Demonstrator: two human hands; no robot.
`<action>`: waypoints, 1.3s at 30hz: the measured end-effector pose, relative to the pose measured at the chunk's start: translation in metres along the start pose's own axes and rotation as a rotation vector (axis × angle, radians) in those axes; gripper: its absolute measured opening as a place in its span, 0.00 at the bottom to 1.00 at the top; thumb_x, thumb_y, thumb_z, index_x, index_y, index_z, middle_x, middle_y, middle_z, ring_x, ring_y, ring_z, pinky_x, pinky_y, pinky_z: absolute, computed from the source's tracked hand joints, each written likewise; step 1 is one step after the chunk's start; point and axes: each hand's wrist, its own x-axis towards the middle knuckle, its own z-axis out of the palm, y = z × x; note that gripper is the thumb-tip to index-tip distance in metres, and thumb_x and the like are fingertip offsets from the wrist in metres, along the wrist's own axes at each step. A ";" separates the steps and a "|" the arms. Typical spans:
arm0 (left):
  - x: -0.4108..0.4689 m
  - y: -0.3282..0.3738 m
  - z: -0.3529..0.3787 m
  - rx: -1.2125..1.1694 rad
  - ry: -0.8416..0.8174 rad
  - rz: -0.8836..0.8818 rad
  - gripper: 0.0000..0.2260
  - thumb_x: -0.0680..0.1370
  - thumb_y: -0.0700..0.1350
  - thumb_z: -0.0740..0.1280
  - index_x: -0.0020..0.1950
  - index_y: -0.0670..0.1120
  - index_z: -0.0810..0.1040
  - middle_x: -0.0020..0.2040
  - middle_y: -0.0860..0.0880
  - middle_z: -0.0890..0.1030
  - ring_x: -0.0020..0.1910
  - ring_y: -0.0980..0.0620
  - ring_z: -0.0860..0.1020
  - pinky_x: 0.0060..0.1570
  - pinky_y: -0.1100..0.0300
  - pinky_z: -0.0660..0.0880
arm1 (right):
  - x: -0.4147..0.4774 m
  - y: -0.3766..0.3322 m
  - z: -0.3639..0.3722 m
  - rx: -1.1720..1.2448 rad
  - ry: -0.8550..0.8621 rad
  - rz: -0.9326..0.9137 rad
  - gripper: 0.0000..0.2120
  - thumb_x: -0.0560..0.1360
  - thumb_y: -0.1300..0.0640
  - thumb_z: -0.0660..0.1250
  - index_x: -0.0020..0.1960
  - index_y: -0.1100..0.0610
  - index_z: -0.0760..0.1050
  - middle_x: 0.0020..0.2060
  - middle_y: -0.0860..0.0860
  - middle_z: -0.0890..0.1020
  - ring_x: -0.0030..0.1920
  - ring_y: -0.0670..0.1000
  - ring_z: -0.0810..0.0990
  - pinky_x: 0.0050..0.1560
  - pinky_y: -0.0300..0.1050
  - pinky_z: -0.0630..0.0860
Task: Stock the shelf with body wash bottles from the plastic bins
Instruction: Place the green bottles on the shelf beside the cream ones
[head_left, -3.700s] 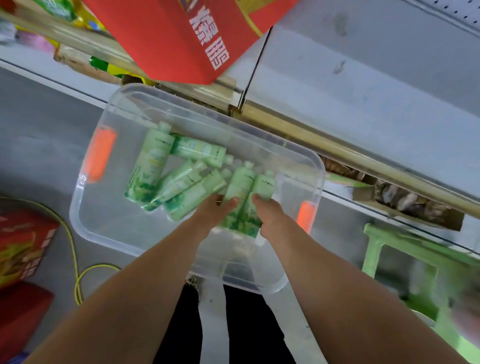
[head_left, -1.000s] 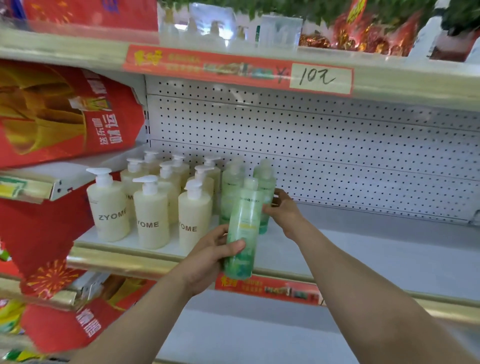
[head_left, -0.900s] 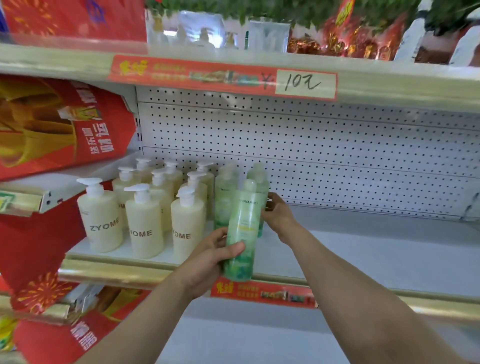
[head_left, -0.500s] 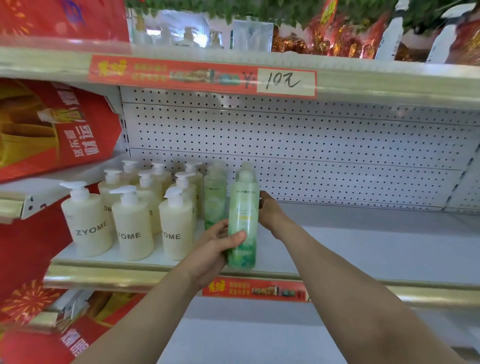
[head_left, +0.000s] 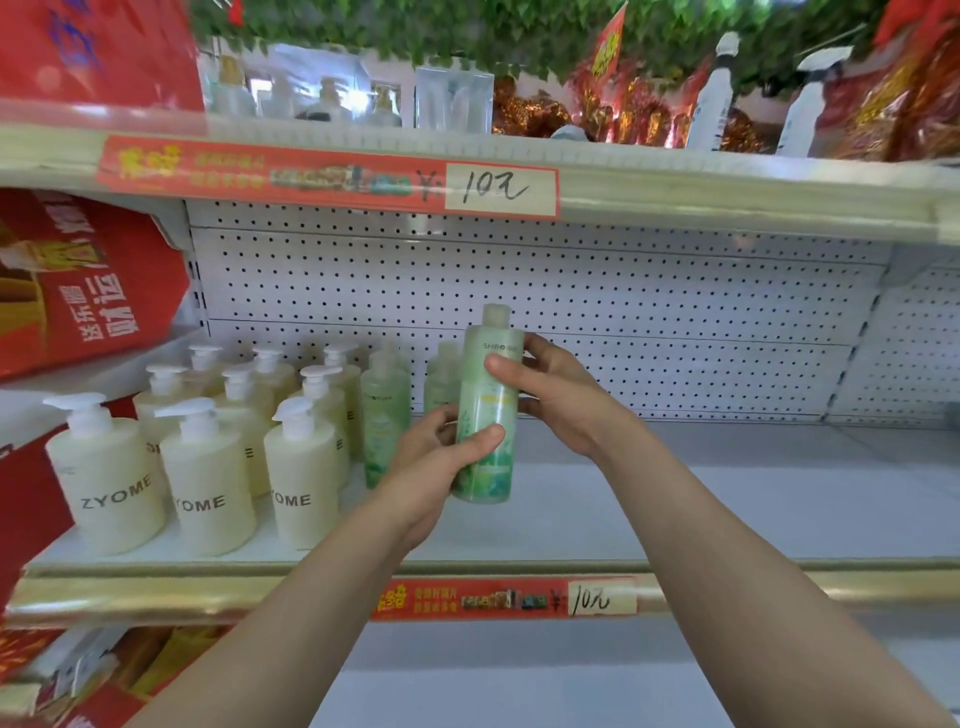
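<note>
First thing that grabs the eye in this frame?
A green bottle held upright in both hands, left hand low, right hand high, at the shelf. Left of it stand cream ZYOME pump bottles; overhead, a red price strip marked 10.

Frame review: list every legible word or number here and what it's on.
"ZYOME": front cream pump bottle.
"SHIRO": held green bottle.
"10元", handwritten: upper price strip, lower price strip.
"财运": red box.
Smaller print on strips, bottles and box: too blurred.

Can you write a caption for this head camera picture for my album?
Left hand and right hand hold a green bottle upright at the shelf, right of cream pump bottles.
</note>
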 end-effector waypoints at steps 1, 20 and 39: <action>0.001 0.000 0.004 0.029 0.002 0.010 0.26 0.68 0.48 0.77 0.64 0.47 0.76 0.56 0.47 0.84 0.56 0.48 0.82 0.58 0.45 0.78 | -0.002 -0.001 -0.002 0.004 0.011 -0.006 0.21 0.75 0.54 0.73 0.65 0.57 0.74 0.57 0.57 0.84 0.56 0.56 0.84 0.57 0.50 0.80; 0.062 -0.029 -0.030 0.980 0.224 0.424 0.24 0.77 0.47 0.71 0.72 0.56 0.69 0.77 0.51 0.60 0.76 0.50 0.59 0.70 0.61 0.57 | 0.060 0.071 -0.047 -0.108 0.243 0.044 0.26 0.68 0.62 0.79 0.61 0.50 0.73 0.53 0.54 0.84 0.52 0.52 0.83 0.51 0.46 0.80; 0.070 -0.048 -0.030 1.030 0.303 0.519 0.25 0.77 0.52 0.70 0.71 0.59 0.66 0.75 0.57 0.57 0.73 0.50 0.60 0.66 0.59 0.62 | 0.118 0.122 -0.048 -0.168 0.163 0.001 0.32 0.71 0.59 0.77 0.72 0.52 0.71 0.58 0.48 0.82 0.58 0.49 0.80 0.56 0.46 0.79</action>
